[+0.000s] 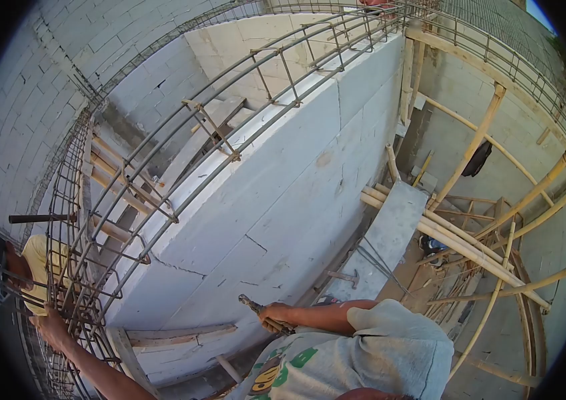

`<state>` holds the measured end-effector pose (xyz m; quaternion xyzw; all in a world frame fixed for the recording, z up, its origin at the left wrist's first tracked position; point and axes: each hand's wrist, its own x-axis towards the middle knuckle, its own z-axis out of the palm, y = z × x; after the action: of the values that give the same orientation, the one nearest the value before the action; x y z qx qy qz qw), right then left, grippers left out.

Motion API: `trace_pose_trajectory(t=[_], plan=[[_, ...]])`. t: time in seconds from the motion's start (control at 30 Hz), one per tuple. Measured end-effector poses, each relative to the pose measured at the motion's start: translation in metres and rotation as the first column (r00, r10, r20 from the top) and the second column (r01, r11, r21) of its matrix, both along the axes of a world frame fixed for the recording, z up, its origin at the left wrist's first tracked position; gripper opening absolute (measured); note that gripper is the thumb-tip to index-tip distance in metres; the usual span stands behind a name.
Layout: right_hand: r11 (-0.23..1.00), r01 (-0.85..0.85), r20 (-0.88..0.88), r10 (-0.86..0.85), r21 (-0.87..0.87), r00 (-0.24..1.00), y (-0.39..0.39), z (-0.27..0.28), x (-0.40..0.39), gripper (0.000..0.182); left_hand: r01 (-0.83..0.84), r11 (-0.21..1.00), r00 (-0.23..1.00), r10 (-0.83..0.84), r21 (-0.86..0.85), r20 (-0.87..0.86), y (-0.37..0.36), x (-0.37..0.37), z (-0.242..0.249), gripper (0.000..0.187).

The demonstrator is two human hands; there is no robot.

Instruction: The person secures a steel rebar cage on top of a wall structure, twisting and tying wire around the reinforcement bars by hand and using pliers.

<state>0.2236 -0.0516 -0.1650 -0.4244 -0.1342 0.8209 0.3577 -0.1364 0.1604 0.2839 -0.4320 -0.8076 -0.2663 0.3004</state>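
Observation:
My left hand [53, 328] reaches out to the far left, its fingers closed round bars of the rebar cage [86, 280] where several rods and stirrups crowd together. My right hand [275, 317] is in front of my body, wrapped round the handles of a pair of pincers [251, 304]. The jaws point up and left, apart from the rebar and in front of the white block wall [256, 227]. Along that wall's top runs a long section of rebar cage [233, 157] with stirrups tied across it.
A person in a yellow shirt [39, 257] stands behind the cage at the left. On a grey plank [399, 213] resting on bamboo poles [469, 247] lie a hammer [347, 277] and thin rods [379, 260]. Bamboo scaffolding [479, 143] fills the right side.

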Motion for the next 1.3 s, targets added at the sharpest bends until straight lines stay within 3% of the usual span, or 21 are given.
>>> trace_pose_trajectory(t=[0.03, 0.1, 0.17, 0.27, 0.37, 0.4, 0.5, 0.53, 0.63, 0.97, 1.3], plan=[[1.0, 0.015, 0.014, -0.015, 0.018, 1.0, 0.002, 0.007, 0.001, 0.024, 0.004, 0.995, 0.998, 0.004, 0.103, -0.07, 0.002, -0.005, -0.002, 0.069], [0.999, 0.033, 0.024, -0.034, 0.04, 0.999, 0.004, 0.011, 0.005, 0.024, -0.093, 0.995, 0.98, 0.095, 0.024, -0.172, -0.008, 0.001, -0.005, 0.069], [0.997, 0.048, 0.017, -0.049, 0.052, 0.999, 0.009, 0.009, 0.012, 0.023, -0.024, 0.998, 0.982, 0.034, 0.058, -0.187, -0.012, -0.003, -0.011, 0.068], [0.998, 0.047, 0.078, -0.049, 0.036, 0.996, 0.01, 0.01, 0.027, 0.023, 0.102, 0.989, 0.993, -0.096, -0.108, 0.065, -0.026, 0.016, -0.009, 0.068], [1.0, 0.012, 0.143, -0.014, 0.016, 0.99, 0.007, 0.02, 0.043, 0.023, 0.084, 0.98, 0.994, -0.07, -0.179, 0.078, -0.016, 0.01, -0.016, 0.072], [1.0, 0.022, 0.163, -0.024, 0.013, 0.986, 0.007, 0.021, 0.045, 0.022, 0.089, 0.956, 0.992, -0.06, -0.28, 0.11, -0.024, 0.024, -0.011, 0.077], [0.998, 0.056, 0.181, -0.055, -0.001, 0.982, 0.003, 0.019, 0.041, 0.02, 0.078, 0.947, 0.995, -0.052, -0.313, 0.088, -0.026, 0.034, -0.013, 0.081], [0.999, 0.051, 0.177, -0.049, -0.006, 0.983, 0.003, 0.021, 0.039, 0.021, 0.136, 0.929, 0.982, -0.081, -0.343, 0.172, -0.026, 0.033, -0.011, 0.084], [0.999, 0.032, 0.156, -0.031, -0.002, 0.987, 0.001, 0.031, 0.037, 0.021, 0.12, 0.955, 0.992, -0.103, -0.271, 0.076, -0.017, 0.022, -0.019, 0.087], [0.999, 0.041, 0.146, -0.038, -0.014, 0.989, -0.007, 0.029, 0.024, 0.022, 0.189, 0.953, 0.97, -0.143, -0.237, 0.197, -0.006, 0.006, -0.017, 0.088], [0.997, 0.072, 0.166, -0.071, 0.002, 0.983, -0.019, 0.037, 0.025, 0.021, 0.171, 0.971, 0.978, -0.147, -0.166, 0.151, 0.011, -0.023, -0.023, 0.082]])
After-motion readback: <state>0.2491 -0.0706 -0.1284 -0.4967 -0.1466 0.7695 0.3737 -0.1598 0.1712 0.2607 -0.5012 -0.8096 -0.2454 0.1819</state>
